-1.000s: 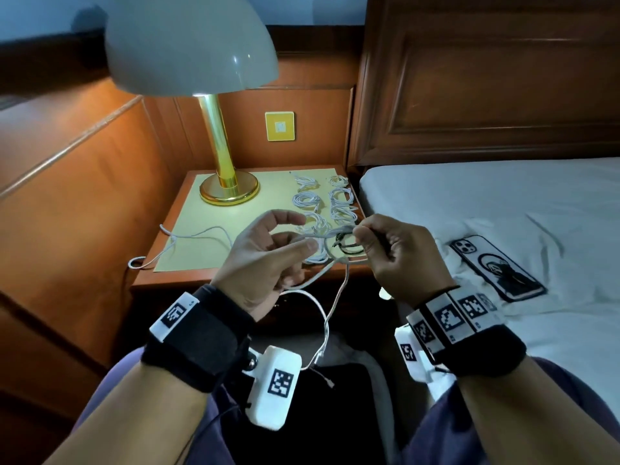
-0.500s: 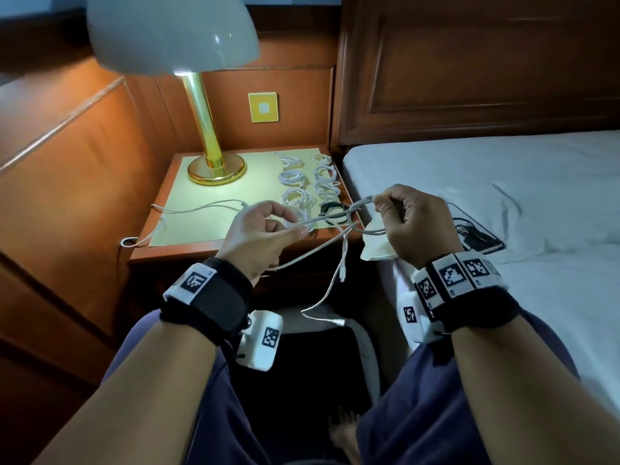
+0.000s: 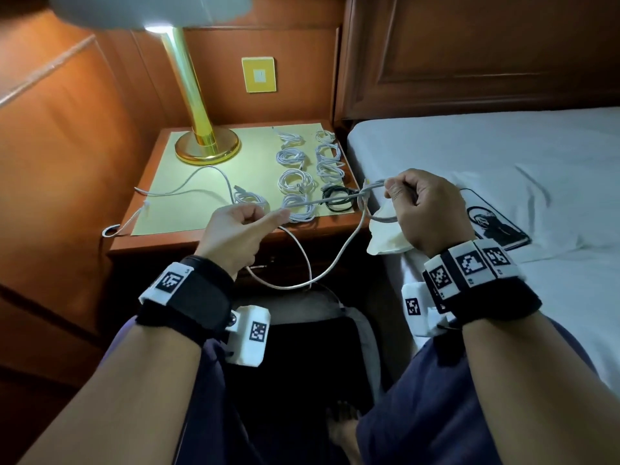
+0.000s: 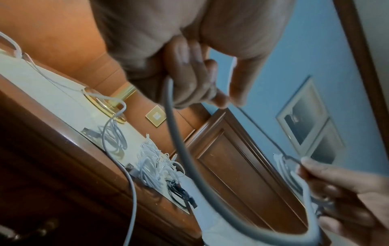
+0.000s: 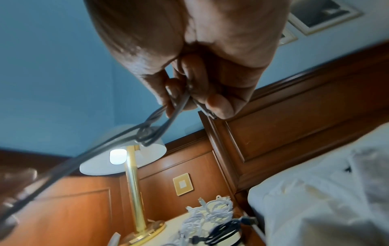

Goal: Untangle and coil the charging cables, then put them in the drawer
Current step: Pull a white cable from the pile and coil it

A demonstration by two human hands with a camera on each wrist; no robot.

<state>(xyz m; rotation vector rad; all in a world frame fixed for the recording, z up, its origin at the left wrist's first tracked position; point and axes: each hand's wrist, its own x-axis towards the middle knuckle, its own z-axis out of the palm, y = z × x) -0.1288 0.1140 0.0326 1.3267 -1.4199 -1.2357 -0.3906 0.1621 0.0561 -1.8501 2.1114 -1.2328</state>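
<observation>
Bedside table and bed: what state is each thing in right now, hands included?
Lamp: switched on.
Held cable: stretched between both hands, knotted near the right, slack hanging below.
Left hand: pinches the cable.
Right hand: grips the cable's loops.
White cables: coiled, in rows on the table.
Black cable: coiled.
Loose cable: uncoiled, trailing off the table edge.
Phone: lying face down on the bed.

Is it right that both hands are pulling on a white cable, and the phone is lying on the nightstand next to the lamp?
Not quite. Both the left hand and the right hand do hold the white cable, but the phone is not on the nightstand. The head view shows it lying on the bed, beside the right hand. The lamp stands on the nightstand.
</observation>
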